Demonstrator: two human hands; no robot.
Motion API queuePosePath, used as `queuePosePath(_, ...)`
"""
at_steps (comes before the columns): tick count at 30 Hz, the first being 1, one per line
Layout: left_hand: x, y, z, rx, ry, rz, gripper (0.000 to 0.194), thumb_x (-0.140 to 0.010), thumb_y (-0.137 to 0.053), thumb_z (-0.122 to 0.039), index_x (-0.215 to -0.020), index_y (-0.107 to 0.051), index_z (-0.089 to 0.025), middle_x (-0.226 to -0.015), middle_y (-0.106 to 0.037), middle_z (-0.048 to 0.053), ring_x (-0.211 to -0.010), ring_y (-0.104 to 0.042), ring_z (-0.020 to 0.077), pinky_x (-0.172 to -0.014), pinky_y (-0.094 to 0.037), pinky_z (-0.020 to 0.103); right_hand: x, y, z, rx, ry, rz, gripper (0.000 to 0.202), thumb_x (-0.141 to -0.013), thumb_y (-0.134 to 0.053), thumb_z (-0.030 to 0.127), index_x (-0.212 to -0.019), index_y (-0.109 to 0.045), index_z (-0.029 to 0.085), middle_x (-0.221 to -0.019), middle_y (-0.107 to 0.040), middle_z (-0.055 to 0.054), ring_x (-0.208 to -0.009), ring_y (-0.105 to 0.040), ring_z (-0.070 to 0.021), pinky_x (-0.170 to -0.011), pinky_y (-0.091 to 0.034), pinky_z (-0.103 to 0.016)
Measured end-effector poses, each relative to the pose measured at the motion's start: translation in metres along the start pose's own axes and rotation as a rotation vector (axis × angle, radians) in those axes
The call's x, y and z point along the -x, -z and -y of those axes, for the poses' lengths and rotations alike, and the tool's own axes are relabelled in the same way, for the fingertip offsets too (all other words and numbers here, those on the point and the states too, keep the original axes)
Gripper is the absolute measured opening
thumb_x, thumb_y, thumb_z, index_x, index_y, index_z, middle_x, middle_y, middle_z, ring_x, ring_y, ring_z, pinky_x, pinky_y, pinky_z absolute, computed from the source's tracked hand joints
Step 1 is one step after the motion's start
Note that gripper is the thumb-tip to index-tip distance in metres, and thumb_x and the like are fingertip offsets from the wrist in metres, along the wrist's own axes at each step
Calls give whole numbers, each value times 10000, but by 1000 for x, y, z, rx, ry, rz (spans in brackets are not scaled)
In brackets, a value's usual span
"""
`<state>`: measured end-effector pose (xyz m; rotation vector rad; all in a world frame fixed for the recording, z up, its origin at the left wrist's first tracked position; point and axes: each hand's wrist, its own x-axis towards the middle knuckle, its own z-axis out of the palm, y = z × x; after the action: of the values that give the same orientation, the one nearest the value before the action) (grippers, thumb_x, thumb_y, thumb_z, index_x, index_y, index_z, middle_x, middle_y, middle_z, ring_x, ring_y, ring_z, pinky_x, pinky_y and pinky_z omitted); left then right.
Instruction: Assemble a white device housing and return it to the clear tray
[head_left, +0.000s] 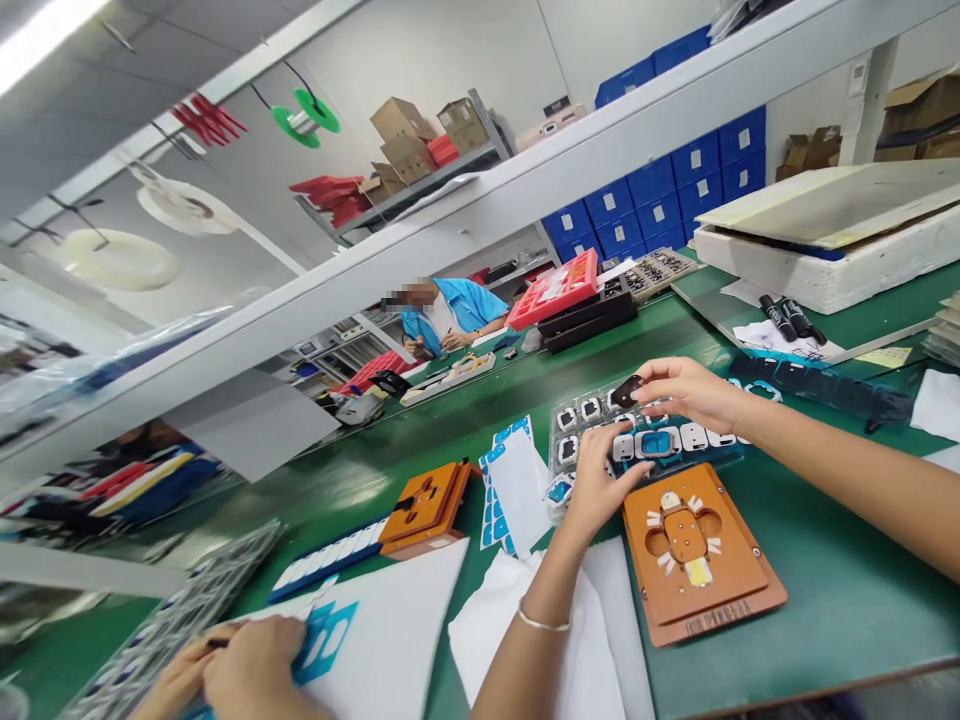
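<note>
My right hand pinches a small black part just above a clear parts tray that holds several small white-and-black pieces. My left hand, a thin bracelet on its wrist, lies on the near edge of that tray with fingers curled down beside a teal holder. An orange jig plate with a white-tabbed piece at its centre lies just in front of both hands on the green mat.
A blue sticker sheet and a second orange jig lie to the left. A co-worker's hands rest on white paper at bottom left. Another person sits farther back. Also present: red tray, black markers, white foam box.
</note>
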<state>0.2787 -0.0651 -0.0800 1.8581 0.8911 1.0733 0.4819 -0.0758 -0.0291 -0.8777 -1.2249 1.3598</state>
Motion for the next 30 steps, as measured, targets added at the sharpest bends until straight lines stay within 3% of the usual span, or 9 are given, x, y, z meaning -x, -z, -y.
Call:
queuePosePath(3,-25,-8,-8,-75,6,213,665,-470,-963,-265,-1100,-751,-269,-1134,-732,104,-1142,-550,354,-1073,-366,484,5,3,13,-104,38,-27,280,-737,-833,262,-792,-582,151,-830,-635,11,-747,-640,-130,-748,-581,-317)
queuePosePath(7,-42,-13,-14,-56,36,363,591,-485,-935,-169,-1045,-775,-267,-987,-771,83,-1076,-625,344,-1068,-385,471,12,0,25,-165,83,-38,478,-544,-910,349,-691,-486,187,-775,-623,16,-731,-682,-174,-712,-592,-341)
queuePosePath(10,-38,-7,-14,71,70,311,578,-545,-911,-164,-1095,-760,-258,-993,-768,84,-1008,-670,292,-1016,-450,424,17,-3,34,-147,126,-59,515,-536,-906,393,-716,-462,203,-734,-611,15,-690,-678,-180,-533,-513,-251)
queuePosePath(14,-13,3,-7,407,133,98,550,-700,-862,-396,-1205,-701,-251,-1239,-692,119,-1054,-679,239,-887,-545,337,24,-7,41,-34,181,-87,497,-559,-898,426,-772,-506,207,-684,-572,37,-560,-589,-119,-426,-362,-195)
queuePosePath(17,10,3,-7,640,174,-42,576,-742,-819,-520,-1231,-673,-252,-1287,-667,114,-1044,-690,209,-872,-572,303,32,-14,42,92,223,-88,432,-580,-904,410,-773,-584,193,-672,-555,38,-548,-525,-96,-470,-415,-223)
queuePosePath(20,28,1,-16,844,189,-129,551,-670,-895,-453,-1146,-700,-257,-1254,-690,98,-1032,-698,214,-847,-590,293,42,-25,39,172,262,-68,354,-622,-887,399,-764,-638,191,-725,-580,14,-582,-552,-115,-534,-508,-266)
queuePosePath(26,47,-5,-37,996,239,-13,565,-564,-963,-345,-1081,-746,-278,-1175,-723,91,-1023,-709,280,-718,-619,313,59,-39,37,252,329,-15,224,-682,-845,255,-762,-638,226,-753,-599,0,-635,-662,-171,-573,-623,-307)
queuePosePath(30,50,-6,-36,1023,194,65,472,-565,-962,-298,-1001,-783,-288,-1118,-749,72,-1060,-709,305,-791,-626,363,63,-40,45,404,467,-9,121,-750,-775,221,-735,-658,246,-753,-668,-30,-687,-666,-190,-583,-613,-309)
